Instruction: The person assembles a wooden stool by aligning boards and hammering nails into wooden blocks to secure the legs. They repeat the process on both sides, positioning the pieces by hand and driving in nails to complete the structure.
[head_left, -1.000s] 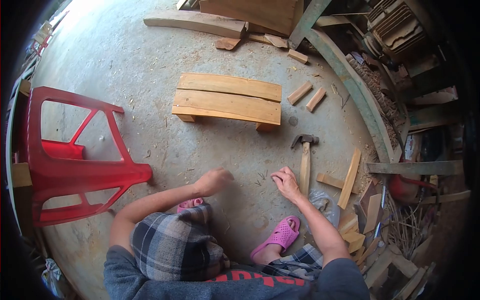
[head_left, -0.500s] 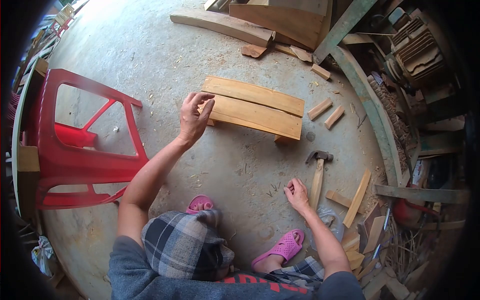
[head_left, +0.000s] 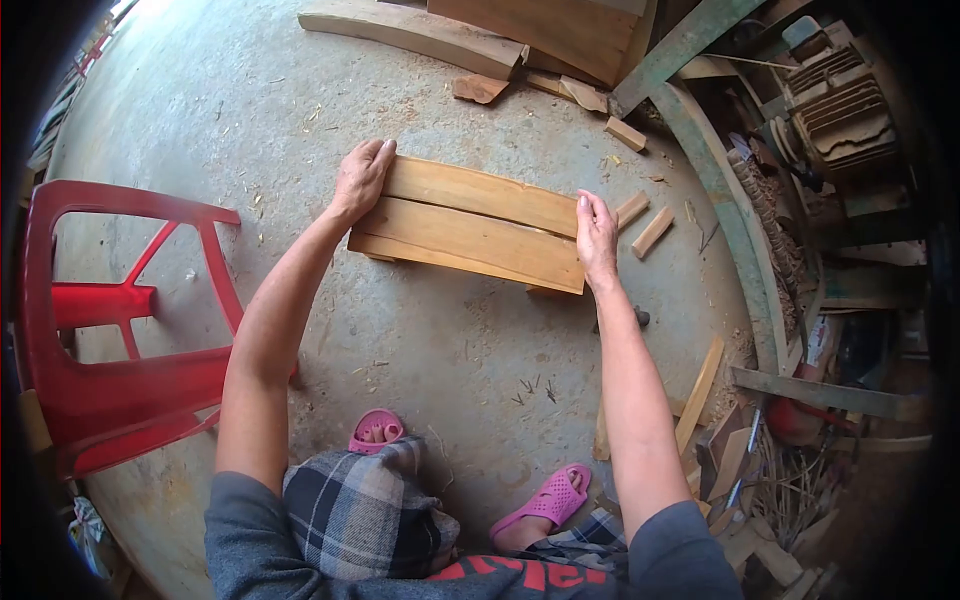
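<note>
A low wooden stool (head_left: 470, 242) stands on the concrete floor, its top made of two planks with a narrow gap between them. My left hand (head_left: 362, 182) grips the left end at the far plank, thumb on top. At the opposite end, my right hand (head_left: 597, 238) is closed round the edge, with its fingers partly hidden. Several nails (head_left: 535, 390) lie on the floor nearer to me. My right forearm covers most of the hammer; only part of its head (head_left: 641, 317) and a bit of handle show.
To the left is a red plastic stool (head_left: 130, 375) tipped on its side. Short wood blocks (head_left: 652, 233) and offcuts (head_left: 700, 390) lie at the right, beside a green metal frame (head_left: 735, 225) and a motor (head_left: 845, 105). A long timber (head_left: 410, 40) lies at the back.
My left hand has come down onto the wooden stool's left end. The right hand has left the floor beside the nails and taken the right end. The stool looks slightly shifted.
</note>
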